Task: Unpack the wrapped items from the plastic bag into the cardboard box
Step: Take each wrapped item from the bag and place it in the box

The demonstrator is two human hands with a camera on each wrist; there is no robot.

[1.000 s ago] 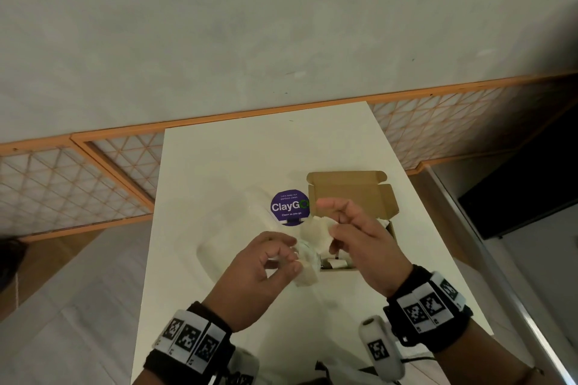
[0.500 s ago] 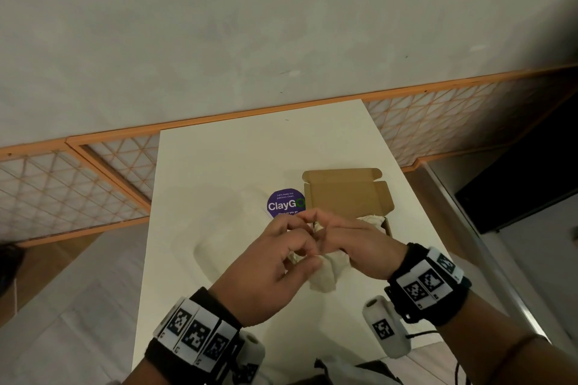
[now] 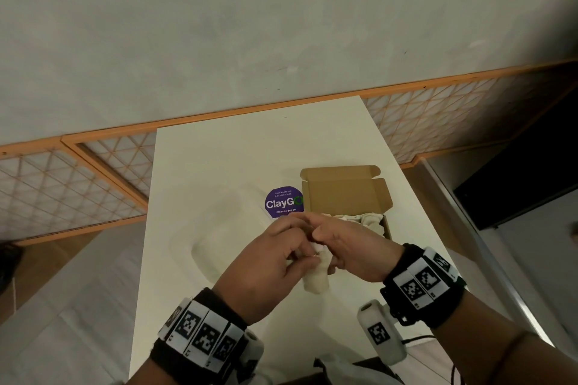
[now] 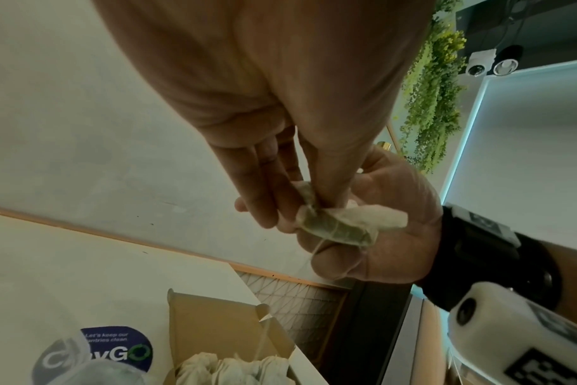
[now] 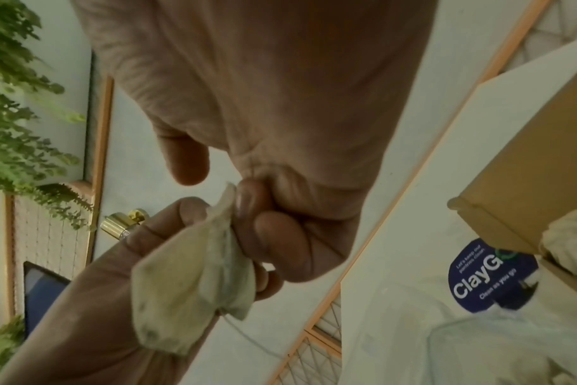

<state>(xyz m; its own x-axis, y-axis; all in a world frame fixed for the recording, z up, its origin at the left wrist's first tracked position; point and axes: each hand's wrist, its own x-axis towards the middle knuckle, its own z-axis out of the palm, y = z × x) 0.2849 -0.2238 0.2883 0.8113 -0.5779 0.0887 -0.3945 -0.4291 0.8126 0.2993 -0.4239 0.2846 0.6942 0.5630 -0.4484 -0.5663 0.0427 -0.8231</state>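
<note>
Both hands meet above the white table (image 3: pixel 250 150), just in front of the open cardboard box (image 3: pixel 344 194). Between them hangs a cream wrapped item (image 3: pixel 316 280). My left hand (image 3: pixel 291 237) pinches the wrapped item (image 4: pixel 336 230) between fingers and thumb. My right hand (image 3: pixel 328 239) grips the gathered top of the wrapped item (image 5: pixel 191 281) with curled fingers. A thin string trails from it. Several similar wrapped items (image 3: pixel 370 219) lie in the box. The clear plastic bag (image 3: pixel 215 228) lies flat on the table to the left of my hands.
A purple round ClayGo sticker (image 3: pixel 283 203) sits on the table left of the box. The box lid (image 3: pixel 344 189) stands open toward the far side. An orange-framed lattice rail (image 3: pixel 78 184) runs behind the table. The table's right edge is close to the box.
My hands have come together: a second ago they were slightly apart with the right fingers spread; now both grip the wrapped item, held a little nearer to me.
</note>
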